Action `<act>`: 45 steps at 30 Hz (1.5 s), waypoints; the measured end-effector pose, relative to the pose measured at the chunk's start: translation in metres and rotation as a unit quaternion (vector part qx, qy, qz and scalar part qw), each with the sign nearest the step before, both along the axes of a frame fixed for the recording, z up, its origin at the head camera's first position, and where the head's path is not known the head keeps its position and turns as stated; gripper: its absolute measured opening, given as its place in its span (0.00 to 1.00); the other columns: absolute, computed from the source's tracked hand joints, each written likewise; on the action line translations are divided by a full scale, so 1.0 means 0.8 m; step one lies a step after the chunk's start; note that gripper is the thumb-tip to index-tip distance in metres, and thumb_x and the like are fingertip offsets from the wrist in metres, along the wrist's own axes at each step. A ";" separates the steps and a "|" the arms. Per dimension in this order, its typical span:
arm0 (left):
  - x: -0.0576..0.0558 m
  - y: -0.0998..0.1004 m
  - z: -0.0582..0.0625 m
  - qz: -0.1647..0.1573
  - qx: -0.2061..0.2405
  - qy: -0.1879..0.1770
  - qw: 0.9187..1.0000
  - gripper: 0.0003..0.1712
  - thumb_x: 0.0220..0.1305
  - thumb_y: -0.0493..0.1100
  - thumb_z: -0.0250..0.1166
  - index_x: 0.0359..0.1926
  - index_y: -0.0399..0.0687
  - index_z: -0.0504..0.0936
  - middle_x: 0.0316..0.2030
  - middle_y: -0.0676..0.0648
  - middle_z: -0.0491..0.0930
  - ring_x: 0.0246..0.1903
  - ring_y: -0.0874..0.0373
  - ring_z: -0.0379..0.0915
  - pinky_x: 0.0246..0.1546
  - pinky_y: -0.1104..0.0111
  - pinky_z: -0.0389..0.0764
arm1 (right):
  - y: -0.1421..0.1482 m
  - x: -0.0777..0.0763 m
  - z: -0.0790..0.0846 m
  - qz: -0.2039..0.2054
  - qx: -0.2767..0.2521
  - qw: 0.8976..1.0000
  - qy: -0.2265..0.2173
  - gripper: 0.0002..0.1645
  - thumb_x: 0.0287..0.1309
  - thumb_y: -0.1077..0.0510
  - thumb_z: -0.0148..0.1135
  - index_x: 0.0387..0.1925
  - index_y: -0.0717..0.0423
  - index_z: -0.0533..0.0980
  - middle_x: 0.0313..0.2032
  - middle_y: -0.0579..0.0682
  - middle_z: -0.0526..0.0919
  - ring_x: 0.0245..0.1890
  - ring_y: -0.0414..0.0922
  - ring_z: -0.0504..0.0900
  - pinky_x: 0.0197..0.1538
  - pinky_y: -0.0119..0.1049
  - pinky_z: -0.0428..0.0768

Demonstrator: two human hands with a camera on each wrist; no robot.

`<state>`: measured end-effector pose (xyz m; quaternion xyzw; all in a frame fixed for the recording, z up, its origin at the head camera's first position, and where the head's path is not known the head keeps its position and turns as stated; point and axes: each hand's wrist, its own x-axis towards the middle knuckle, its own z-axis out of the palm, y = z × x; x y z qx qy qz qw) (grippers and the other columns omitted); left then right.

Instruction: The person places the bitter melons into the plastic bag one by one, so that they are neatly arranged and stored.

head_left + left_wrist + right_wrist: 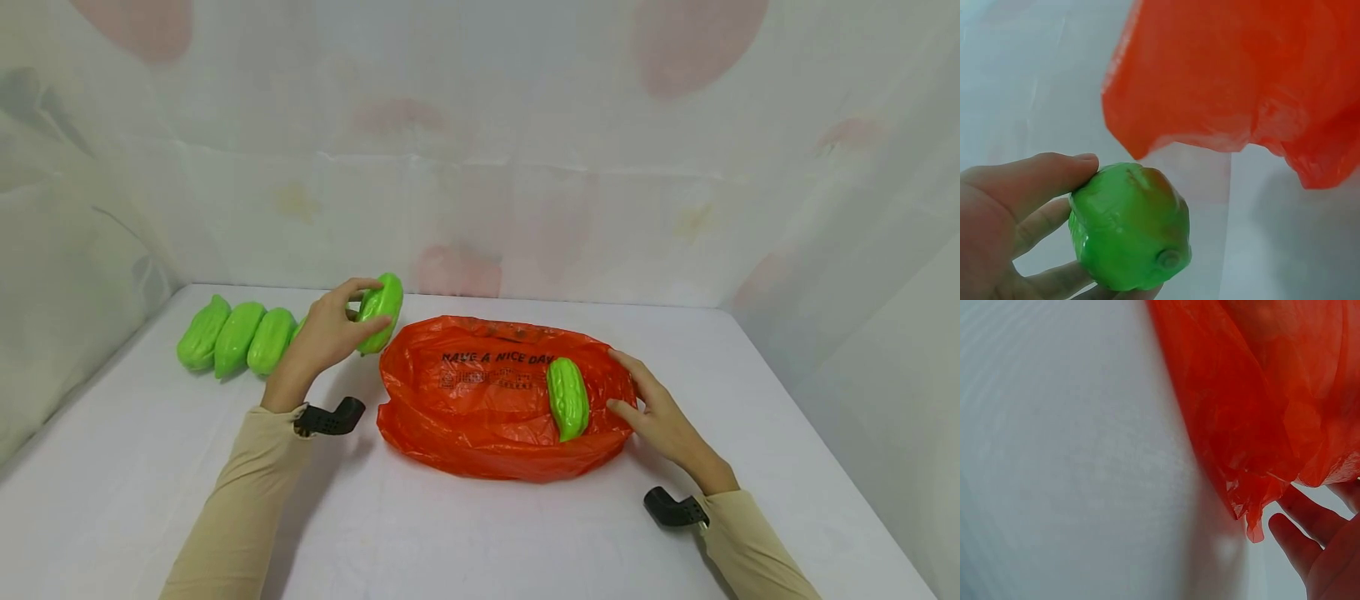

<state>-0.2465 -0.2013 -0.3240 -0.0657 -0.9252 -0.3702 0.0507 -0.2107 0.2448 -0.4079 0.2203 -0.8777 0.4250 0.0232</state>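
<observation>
My left hand [333, 325] holds a bright green ridged gourd [383, 312] between thumb and fingers, just off the left rim of a red plastic bag [480, 450]. The left wrist view shows the gourd's stem end [1169, 257], with fingers round one side of it. Another green gourd [568, 400] lies in the wide mouth of the bag. My right hand [663, 417] is at the bag's right edge, thumb and fingers spread and touching the plastic. In the right wrist view, fairly straight fingers [1297, 540] lie beside the bag's crumpled corner [1254, 500].
Several more green gourds [238, 337] lie in a row at the back left of the white table [435, 533], one partly hidden behind my left hand. A patterned pale curtain [525, 208] hangs behind the table. Black camera mounts [330, 417] jut from both wrists.
</observation>
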 end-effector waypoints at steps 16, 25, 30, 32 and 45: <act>0.013 0.024 0.016 0.006 0.032 0.042 0.999 0.32 0.66 0.46 0.66 0.69 0.50 0.68 0.66 0.37 0.70 0.53 0.37 0.78 0.39 0.56 0.85 | -0.001 0.000 -0.001 -0.001 -0.002 1.000 -0.003 0.40 0.66 0.66 0.56 0.75 0.56 0.54 0.73 0.63 0.58 0.71 0.66 0.62 0.65 0.62 0.67; 0.016 0.040 0.019 -0.013 0.047 0.060 0.997 0.31 0.66 0.45 0.66 0.68 0.50 0.70 0.66 0.37 0.71 0.51 0.38 0.80 0.38 0.56 0.86 | 0.000 -0.001 -0.001 -0.001 0.000 1.000 -0.006 0.40 0.66 0.65 0.56 0.75 0.57 0.54 0.73 0.63 0.58 0.71 0.66 0.61 0.66 0.62 0.67; 0.019 0.050 0.021 -0.025 0.053 0.059 0.997 0.30 0.66 0.45 0.66 0.68 0.51 0.70 0.65 0.38 0.71 0.49 0.39 0.81 0.37 0.57 0.86 | 0.000 -0.002 -0.001 0.002 -0.005 1.000 -0.007 0.40 0.66 0.65 0.56 0.75 0.57 0.54 0.73 0.63 0.58 0.71 0.66 0.62 0.65 0.62 0.67; 0.020 0.055 0.021 -0.032 0.054 0.057 0.996 0.30 0.66 0.45 0.66 0.67 0.51 0.70 0.65 0.39 0.71 0.48 0.40 0.81 0.36 0.58 0.86 | 0.000 -0.002 -0.001 0.000 -0.004 1.000 -0.010 0.40 0.66 0.65 0.56 0.75 0.56 0.54 0.74 0.63 0.58 0.71 0.66 0.61 0.66 0.63 0.67; 0.028 0.086 0.015 -0.072 0.042 0.066 0.994 0.31 0.64 0.43 0.68 0.66 0.49 0.71 0.62 0.40 0.74 0.44 0.43 0.82 0.33 0.62 0.86 | 0.000 -0.002 -0.002 -0.001 -0.002 1.000 -0.007 0.40 0.66 0.65 0.56 0.75 0.57 0.54 0.74 0.63 0.57 0.71 0.66 0.61 0.65 0.63 0.68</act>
